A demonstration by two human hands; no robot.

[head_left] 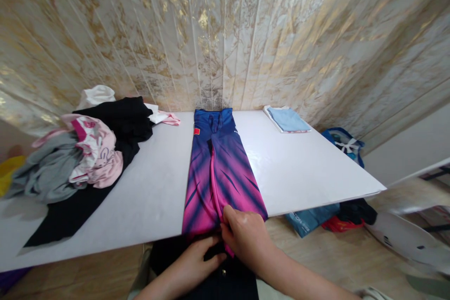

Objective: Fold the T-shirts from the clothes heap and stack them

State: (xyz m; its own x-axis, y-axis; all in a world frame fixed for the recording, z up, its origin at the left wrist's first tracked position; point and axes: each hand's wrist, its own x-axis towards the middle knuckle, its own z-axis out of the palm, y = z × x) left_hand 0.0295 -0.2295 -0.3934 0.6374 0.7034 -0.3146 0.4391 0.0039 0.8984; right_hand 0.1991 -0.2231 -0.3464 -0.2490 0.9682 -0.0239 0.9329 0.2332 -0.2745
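Note:
Sports pants point(225, 168), fading from dark blue at the waist to bright pink lower down, lie lengthwise on the white table. Their drawstring waist is at the far end, and the lower part hangs over the near edge. My right hand point(246, 234) is closed on the pink inner edge of a leg, thumb and fingers pinched together. Beside it, at the table's front edge, my left hand point(198, 260) touches the lower part of the pants. Its thumb is apart from the fingers, and the fingertips are partly hidden by the cloth.
Loose clothes are heaped at the left: a grey garment point(52, 164), a pink printed one point(101, 154) and black ones point(119, 117). A folded light-blue cloth point(288, 119) lies at the back right. Bags, one blue point(346, 143), stand beyond the table's right side. A patterned curtain point(218, 33) hangs behind.

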